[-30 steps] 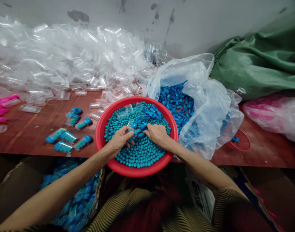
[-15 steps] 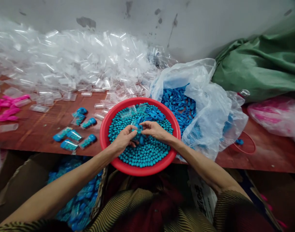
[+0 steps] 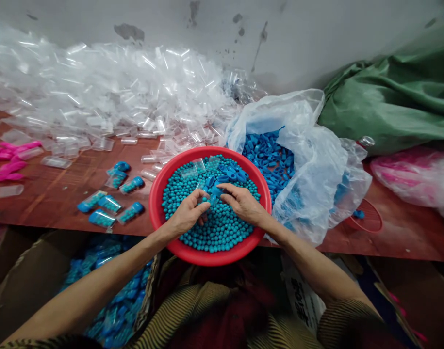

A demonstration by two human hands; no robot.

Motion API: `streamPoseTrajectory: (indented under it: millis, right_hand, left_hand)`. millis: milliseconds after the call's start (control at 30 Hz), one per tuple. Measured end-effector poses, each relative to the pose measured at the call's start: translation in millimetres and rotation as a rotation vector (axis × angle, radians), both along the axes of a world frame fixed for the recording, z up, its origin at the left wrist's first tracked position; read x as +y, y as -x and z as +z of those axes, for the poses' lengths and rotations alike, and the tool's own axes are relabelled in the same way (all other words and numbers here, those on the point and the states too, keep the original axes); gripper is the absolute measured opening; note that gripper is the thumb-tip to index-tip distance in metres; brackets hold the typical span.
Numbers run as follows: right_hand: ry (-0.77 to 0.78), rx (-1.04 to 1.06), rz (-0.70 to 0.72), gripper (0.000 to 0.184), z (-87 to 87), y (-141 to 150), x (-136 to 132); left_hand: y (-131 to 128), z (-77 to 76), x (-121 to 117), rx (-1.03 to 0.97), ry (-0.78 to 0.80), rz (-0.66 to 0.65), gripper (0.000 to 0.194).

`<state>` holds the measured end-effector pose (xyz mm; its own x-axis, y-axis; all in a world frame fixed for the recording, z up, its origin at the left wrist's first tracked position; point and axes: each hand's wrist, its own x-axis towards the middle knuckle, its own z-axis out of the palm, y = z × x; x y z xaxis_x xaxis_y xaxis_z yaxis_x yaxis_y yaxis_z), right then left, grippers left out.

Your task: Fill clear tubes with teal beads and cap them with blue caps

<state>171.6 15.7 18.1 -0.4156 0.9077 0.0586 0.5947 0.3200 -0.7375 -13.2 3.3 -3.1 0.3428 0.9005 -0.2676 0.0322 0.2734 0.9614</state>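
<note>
A red basin (image 3: 156,208) full of turquoise beads (image 3: 210,237) stands at the table's front edge, and both hands are over it. My left hand (image 3: 189,211) is closed around a small clear plastic tube (image 3: 206,198), mostly hidden by the fingers. Across from it, my right hand (image 3: 241,203) has its thumb and forefinger at a blue plastic cap (image 3: 216,191) by the tube's end. More blue plastic pieces (image 3: 232,172) lie on the beads at the back of the basin, with clear tubes (image 3: 192,167) beside them.
Left of the basin lie several filled tubes with blue caps (image 3: 102,219). Behind is a large heap of clear tubes (image 3: 108,92). A plastic bag (image 3: 309,169) of blue pieces stands to the right, near a small red basket (image 3: 370,215). Below the table, a cardboard box (image 3: 28,271) holds filled tubes.
The hands came together over the beads with the tube and blue cap between them. Since then the right fingers have spread slightly and shifted right. The view swung a little left.
</note>
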Motion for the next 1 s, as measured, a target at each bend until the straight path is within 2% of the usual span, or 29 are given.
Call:
streamPoseTrajectory:
  millis: [67, 167, 367, 433, 533, 667, 867, 933, 1000]
  right_hand:
    - [0.109, 0.096, 0.052, 0.028, 2.7, 2, -3]
    - [0.2, 0.227, 0.024, 0.026, 0.4, 5, -6]
    - [0.15, 0.335, -0.135, 0.022, -11.1, 15, -13]
    - [0.104, 0.329, -0.149, 0.023, -11.4, 17, -17]
    - [-0.007, 0.26, -0.08, 0.024, -9.3, 14, -19]
    - [-0.038, 0.221, 0.065, 0.023, -11.1, 9, -16]
    - [-0.271, 0.142, 0.096, 0.027, -23.1, 10, -21]
    - [-0.225, 0.134, 0.124, 0.027, -21.4, 5, -20]
    - [-0.087, 0.18, 0.155, 0.029, -16.6, -3, -15]
  left_hand:
    - [-1, -0.4, -1, -0.037, 0.018, -0.027, 0.033]
    - [-2, 0.2, -4, -0.087, 0.024, -0.044, 0.036]
    - [-5, 2.7, -8, -0.131, 0.055, 0.0, 0.051]
    - [-6, 4.6, -10, -0.125, 0.071, 0.021, 0.056]
    - [-5, 9.3, -12, -0.108, 0.069, 0.04, 0.056]
    - [-7, 16.0, -15, -0.096, 0.048, 0.076, 0.046]
    - [-14, 15.4, -16, -0.091, 0.075, 0.148, 0.035]
    - [-11, 13.7, -15, -0.07, 0.084, 0.117, 0.036]
    - [-6, 12.9, -13, -0.06, 0.087, 0.046, 0.039]
